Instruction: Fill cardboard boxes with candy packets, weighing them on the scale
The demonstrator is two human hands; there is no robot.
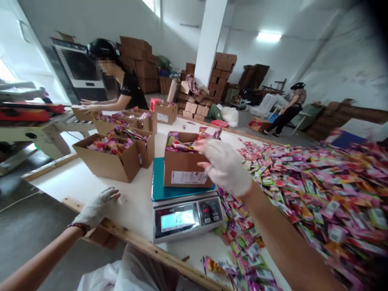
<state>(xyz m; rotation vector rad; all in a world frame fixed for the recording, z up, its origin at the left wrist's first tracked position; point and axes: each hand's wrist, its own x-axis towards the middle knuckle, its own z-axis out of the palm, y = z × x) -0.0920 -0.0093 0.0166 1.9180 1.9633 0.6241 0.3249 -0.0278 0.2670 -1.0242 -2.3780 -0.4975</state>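
Observation:
My right hand, in a white knitted glove with bare fingertips, is at the right side of a small cardboard box. Its visible fingers are apart, blurred a little, and reach over the box's rim by the small candy packets inside. That box stands on the teal plate of a digital scale, whose lit display reads partly as "19". My left hand, gloved likewise, lies open over the table's front edge with its fingers stretched out and nothing in them.
Several filled cardboard boxes stand left of the scale. A large heap of colourful packets covers the right side of the table. A co-worker reaches over boxes at the far left; another person is at the back right.

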